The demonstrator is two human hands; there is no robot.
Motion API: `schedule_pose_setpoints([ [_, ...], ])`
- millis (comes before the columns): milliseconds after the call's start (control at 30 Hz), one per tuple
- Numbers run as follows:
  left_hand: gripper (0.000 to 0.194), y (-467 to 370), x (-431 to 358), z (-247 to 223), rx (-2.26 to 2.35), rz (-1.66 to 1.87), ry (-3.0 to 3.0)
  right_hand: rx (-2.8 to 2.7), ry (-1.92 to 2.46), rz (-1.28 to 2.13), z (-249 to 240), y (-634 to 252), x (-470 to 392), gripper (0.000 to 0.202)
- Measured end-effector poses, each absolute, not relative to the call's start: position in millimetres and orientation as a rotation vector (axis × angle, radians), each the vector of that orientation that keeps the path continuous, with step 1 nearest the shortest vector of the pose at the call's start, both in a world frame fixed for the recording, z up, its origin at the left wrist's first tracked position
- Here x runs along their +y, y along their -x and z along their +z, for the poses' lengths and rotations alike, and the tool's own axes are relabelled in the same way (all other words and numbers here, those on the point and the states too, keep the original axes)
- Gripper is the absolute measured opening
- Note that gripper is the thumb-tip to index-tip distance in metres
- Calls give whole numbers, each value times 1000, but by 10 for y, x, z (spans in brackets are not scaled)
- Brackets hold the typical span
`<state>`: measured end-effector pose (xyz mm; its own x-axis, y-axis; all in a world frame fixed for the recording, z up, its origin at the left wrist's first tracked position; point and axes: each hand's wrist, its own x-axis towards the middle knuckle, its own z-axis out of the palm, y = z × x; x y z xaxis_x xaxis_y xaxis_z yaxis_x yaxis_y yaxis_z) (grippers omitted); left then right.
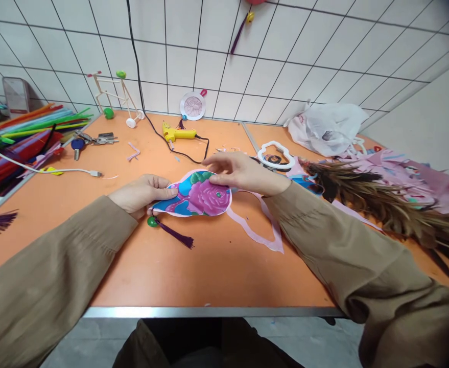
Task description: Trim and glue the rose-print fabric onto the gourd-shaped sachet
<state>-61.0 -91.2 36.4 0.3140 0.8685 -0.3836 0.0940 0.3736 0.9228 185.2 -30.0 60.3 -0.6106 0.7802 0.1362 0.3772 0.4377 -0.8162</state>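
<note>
A floral fabric ornament (210, 197), blue with a purple-pink flower and a pale edge, is held tilted above the orange table. My left hand (142, 194) pinches its left end, thumb on the printed face. My right hand (243, 173) grips its upper right edge, thumb on the front and the other fingers partly behind. From the left end hang a green bead (152, 221) and a dark purple tassel (175, 235). Beneath my right wrist lies a curved pink fabric offcut (253, 233).
A yellow glue gun (178, 133) with a black cord lies behind my hands. Keys (77, 147), a white cable (55, 169) and colourful pipe cleaners (36, 125) are on the left. To the right are a white cloud-shaped frame (262, 153), brown feathers (377, 197) and a plastic bag (326, 128).
</note>
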Motion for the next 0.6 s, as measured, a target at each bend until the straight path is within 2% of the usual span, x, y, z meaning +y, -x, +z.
schedule_pose_setpoints([
  [133,38,671,-871,348,1061,677,-978,-2321,604,742,844,-1932,-413,25],
  [300,38,637,-892,427,1079,680,-880,-2593,273,439,928,-1924,-541,38],
  [400,34,607,-921,472,1086,677,-865,-2582,272,247,807,-1832,-551,21],
  [500,31,580,-952,482,1097,637,-908,-2472,383,269,723,-1767,-544,17],
  [600,30,539,-987,465,1141,602,-1011,-2413,516,437,746,-1755,-561,12],
])
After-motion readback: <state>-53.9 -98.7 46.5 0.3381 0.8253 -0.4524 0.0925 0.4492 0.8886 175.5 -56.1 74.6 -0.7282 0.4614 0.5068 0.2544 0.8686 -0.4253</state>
